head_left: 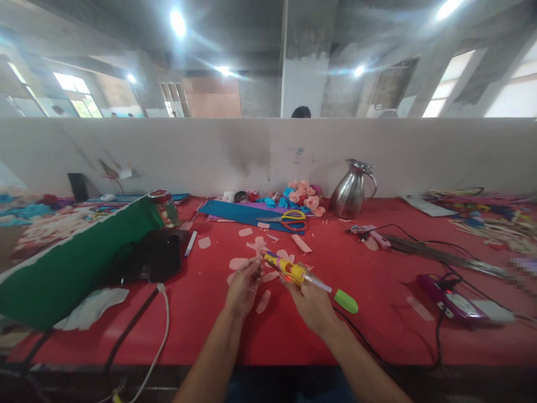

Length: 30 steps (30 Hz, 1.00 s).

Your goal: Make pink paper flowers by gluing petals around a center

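Observation:
My right hand (308, 299) is wrapped round a yellow hot glue gun (289, 268), with a clear glue stick (318, 282) poking out of its back end. The gun's nozzle points left, close to the fingers of my left hand (244, 285). Those fingers pinch a small pink paper flower (259, 245), whose lower part they hide. Loose pink petals (238, 263) lie flat on the red table around both hands. Just right of my right hand is a lime green scoop-shaped piece (346, 301).
Scissors (289, 220) rest on a blue sheet (239, 212) at the back, beside finished pink roses (308, 196). A steel jug (351, 190) stands behind to the right. Cables run from a purple power strip (453, 299). A green board (84, 257) and a glass jar (165, 208) are left.

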Available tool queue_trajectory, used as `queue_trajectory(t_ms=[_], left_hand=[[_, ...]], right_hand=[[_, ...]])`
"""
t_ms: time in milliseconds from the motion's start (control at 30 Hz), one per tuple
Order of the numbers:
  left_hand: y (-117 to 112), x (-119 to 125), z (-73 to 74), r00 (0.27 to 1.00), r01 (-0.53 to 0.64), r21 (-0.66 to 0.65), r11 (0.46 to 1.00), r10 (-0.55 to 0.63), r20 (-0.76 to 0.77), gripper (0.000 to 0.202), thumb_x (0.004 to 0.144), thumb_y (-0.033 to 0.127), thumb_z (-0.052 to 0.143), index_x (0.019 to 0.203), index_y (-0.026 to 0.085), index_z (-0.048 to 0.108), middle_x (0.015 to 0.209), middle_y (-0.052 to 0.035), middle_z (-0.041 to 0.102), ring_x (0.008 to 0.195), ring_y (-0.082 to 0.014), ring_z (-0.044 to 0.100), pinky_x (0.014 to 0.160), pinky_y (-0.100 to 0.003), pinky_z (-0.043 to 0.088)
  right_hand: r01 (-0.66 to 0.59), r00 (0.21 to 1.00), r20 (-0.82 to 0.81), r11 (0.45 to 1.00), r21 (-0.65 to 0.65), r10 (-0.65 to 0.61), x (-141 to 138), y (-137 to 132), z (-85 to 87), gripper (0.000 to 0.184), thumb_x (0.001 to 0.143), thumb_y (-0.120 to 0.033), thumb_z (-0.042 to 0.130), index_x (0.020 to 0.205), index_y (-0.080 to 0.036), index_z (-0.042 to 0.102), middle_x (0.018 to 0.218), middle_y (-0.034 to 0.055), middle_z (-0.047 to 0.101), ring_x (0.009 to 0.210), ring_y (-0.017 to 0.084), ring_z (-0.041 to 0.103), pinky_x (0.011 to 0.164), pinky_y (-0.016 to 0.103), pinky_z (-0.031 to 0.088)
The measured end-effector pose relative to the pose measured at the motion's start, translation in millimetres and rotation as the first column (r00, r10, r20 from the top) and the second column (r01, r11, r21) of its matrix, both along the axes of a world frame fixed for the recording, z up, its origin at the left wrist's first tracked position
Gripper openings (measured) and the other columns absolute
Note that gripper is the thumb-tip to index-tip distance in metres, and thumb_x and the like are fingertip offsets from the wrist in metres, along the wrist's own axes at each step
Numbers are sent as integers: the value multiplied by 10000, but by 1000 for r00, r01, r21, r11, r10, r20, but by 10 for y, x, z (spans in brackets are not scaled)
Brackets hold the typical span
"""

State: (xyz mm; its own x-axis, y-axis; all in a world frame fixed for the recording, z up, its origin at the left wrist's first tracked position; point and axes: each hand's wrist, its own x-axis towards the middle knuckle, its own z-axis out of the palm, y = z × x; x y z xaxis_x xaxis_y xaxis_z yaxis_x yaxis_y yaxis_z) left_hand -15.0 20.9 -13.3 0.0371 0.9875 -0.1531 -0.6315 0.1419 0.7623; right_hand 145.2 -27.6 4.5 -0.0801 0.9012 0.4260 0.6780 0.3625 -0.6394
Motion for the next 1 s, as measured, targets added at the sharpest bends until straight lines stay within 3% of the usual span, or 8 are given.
queue_trajectory(t_ms=[333,767,867,1000], left_hand=[[-11,-2,7,1000,-25,-20,999,25,10,163,609,179,751,723,122,650,619,6,621,513,-56,536,511,-153,454],[-12,-7,20,999,-34,-1,999,34,-19,222,565,219,779,718,122,650,608,12,601,518,-53,512,495,-155,387],[-13,-9,35,974,-219,88,972,223,-45,223,567,239,777,729,140,660,615,21,597,560,-63,521,556,-170,406],[-37,-22,77,821,-537,264,801,569,-56,166,647,289,726,758,182,664,628,35,587,590,-70,510,606,-191,402]], right_hand=[[-9,1000,27,999,47,7,-3,-49,-9,163,888,-293,446,929,-201,573,871,45,648,803,190,609,682,270,453],[10,999,-42,1000,2,-10,-2,-66,66,277,903,-422,410,919,-201,574,876,55,659,824,209,618,739,297,457],[49,998,-33,999,-10,-49,132,-36,86,280,908,-420,397,945,-207,575,905,52,666,856,212,621,746,296,453],[169,974,145,985,32,-172,612,115,72,246,908,-358,395,970,-188,562,897,69,652,822,215,618,679,286,437]])
